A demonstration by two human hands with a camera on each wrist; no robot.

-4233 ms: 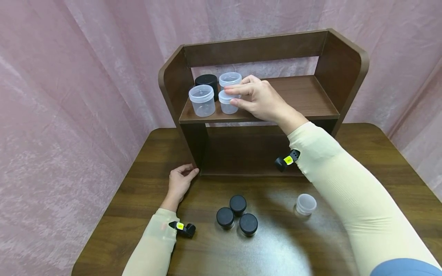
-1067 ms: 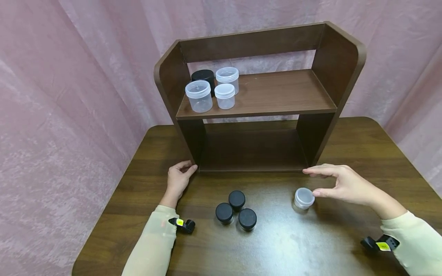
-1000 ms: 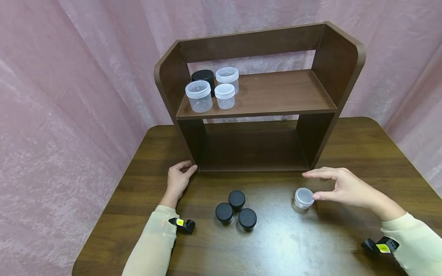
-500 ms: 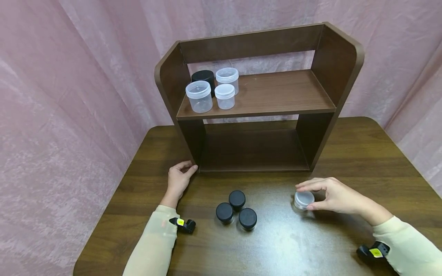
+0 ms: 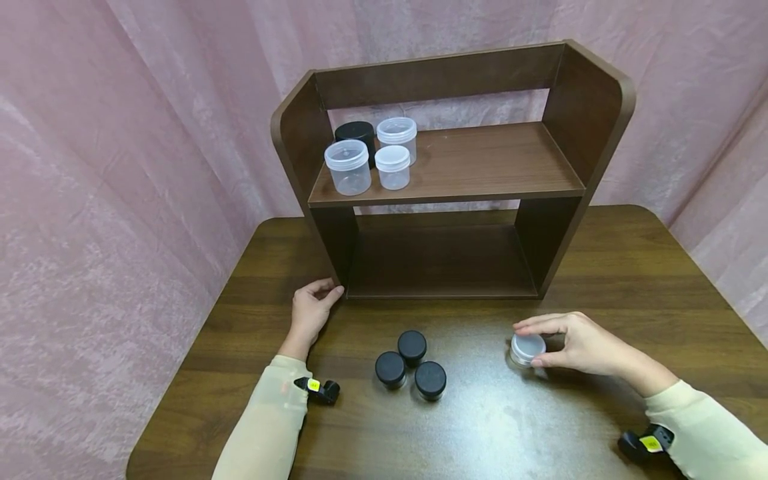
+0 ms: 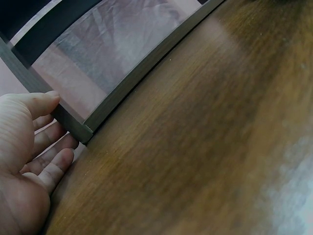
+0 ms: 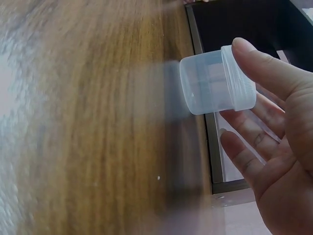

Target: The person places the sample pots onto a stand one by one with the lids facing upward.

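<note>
My left hand [image 5: 311, 312] grips the lower front corner of the brown wooden desk shelf [image 5: 444, 199]. In the left wrist view its thumb lies on the side panel's edge [image 6: 73, 128], with the fingers at the outer side. At the right, my right hand [image 5: 581, 345] holds a small clear plastic jar [image 5: 528, 349] by its ribbed lid, thumb on the near side and fingers on the far side. The right wrist view shows the jar [image 7: 210, 81] upright, its base at the tabletop; whether it touches the wood I cannot tell.
Three small black-lidded jars [image 5: 412, 347] stand clustered on the wooden table [image 5: 480, 440] between the hands. On the upper shelf's left end are a large clear jar [image 5: 351, 175], a small clear jar [image 5: 393, 169], another clear jar [image 5: 397, 133] and a black jar [image 5: 355, 132].
My right hand has come down from the small clear jar on the upper shelf to the clear jar on the table and closed around its lid. The left hand has stayed at the corner.
</note>
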